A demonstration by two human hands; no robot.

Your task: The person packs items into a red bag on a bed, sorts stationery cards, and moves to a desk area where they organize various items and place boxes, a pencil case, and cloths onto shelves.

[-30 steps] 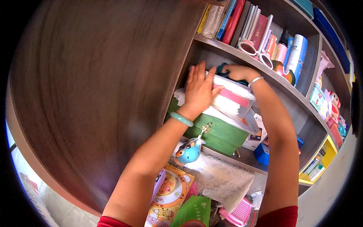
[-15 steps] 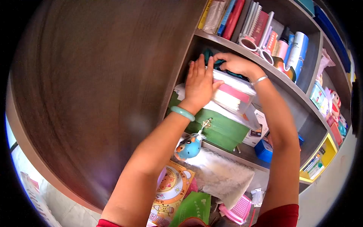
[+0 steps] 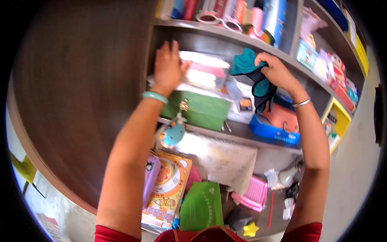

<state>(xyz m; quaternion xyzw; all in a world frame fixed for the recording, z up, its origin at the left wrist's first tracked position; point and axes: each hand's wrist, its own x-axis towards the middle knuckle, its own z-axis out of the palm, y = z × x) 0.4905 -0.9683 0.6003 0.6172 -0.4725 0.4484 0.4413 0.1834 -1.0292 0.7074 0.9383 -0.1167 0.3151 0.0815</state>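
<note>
My right hand [image 3: 276, 72] is closed on a teal and black cloth item [image 3: 263, 86], which hangs in front of the shelf above a blue box [image 3: 274, 131] with a salmon-coloured item [image 3: 281, 117] in it. With fingers apart, my left hand [image 3: 168, 69] rests at the left end of a clear plastic case [image 3: 207, 74] showing a pink strip. This case sits over a green box [image 3: 197, 109], from which a blue bird-like charm [image 3: 173, 134] hangs by a gold clasp.
Books, a pair of white-framed sunglasses [image 3: 219, 20] and bottles stand on the upper shelf [image 3: 225, 34]. Lower down are a fluffy cloth [image 3: 221, 155], a green bag [image 3: 201, 207], a pink basket [image 3: 254, 193] and a yellow star [image 3: 250, 229]. A yellow-framed compartment [image 3: 342, 123] is at right.
My right hand has pulled the teal cloth item off the top of the plastic case and out to the right. The view has turned, so the shelves appear further left.
</note>
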